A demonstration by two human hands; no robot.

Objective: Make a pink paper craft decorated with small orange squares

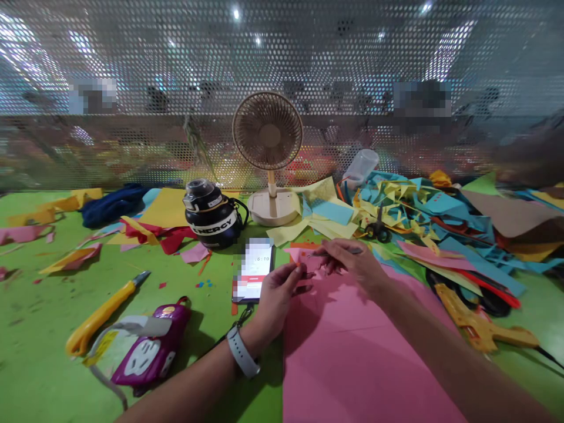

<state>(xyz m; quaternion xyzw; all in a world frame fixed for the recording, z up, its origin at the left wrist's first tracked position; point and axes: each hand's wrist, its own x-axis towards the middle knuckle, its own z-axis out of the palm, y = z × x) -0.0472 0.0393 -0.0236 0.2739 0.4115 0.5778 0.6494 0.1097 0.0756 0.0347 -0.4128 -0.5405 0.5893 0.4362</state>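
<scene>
My left hand [278, 292] is closed, with thumb and forefinger pinched at a small piece of pink paper [295, 254]. A bit of orange shows by those fingertips. My right hand [348, 261] faces it, its fingers closed round a slim dark pen-like tool [355, 251]; its exact kind is too small to tell. The tool's thin end points left, toward the pink piece. Beneath both hands lies a large pink paper sheet [352, 364]. A lit phone [253, 276] lies just left of my left hand.
A beige fan [268, 132] and a black flask [211, 220] stand behind. To the left lie a yellow utility knife [103, 317] and a purple case [154, 346]. Paper scraps [405, 200], black-handled scissors [379, 229] and a yellow glue gun [480, 323] lie right.
</scene>
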